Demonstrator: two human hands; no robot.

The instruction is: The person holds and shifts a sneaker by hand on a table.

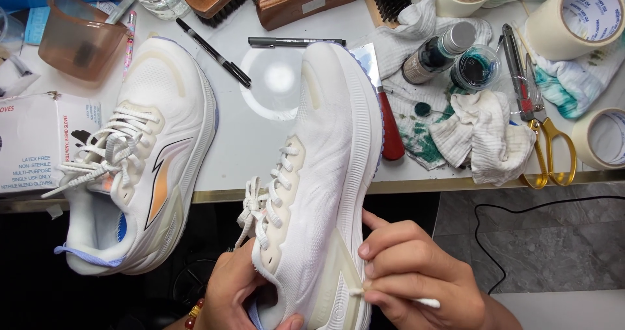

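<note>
My left hand (234, 291) grips a white sneaker (325, 186) by its heel opening, holding it on its side with the toe pointing away over the table edge. My right hand (416, 274) pinches a white cotton swab (397, 297) whose tip touches the sneaker's midsole near the heel. A second white sneaker (140, 154) with orange and lilac accents lies on the white table (241, 154) to the left, its laces loose.
Stained white cloths (478, 131), a dark bottle (436, 50), a small jar (475, 66), gold-handled scissors (543, 141), a red-handled scraper (387, 118), tape rolls (573, 17), brushes (286, 1), pens (215, 51), a brown cup (78, 37) and a glove box (32, 141) crowd the table. A black cable (521, 209) crosses the floor.
</note>
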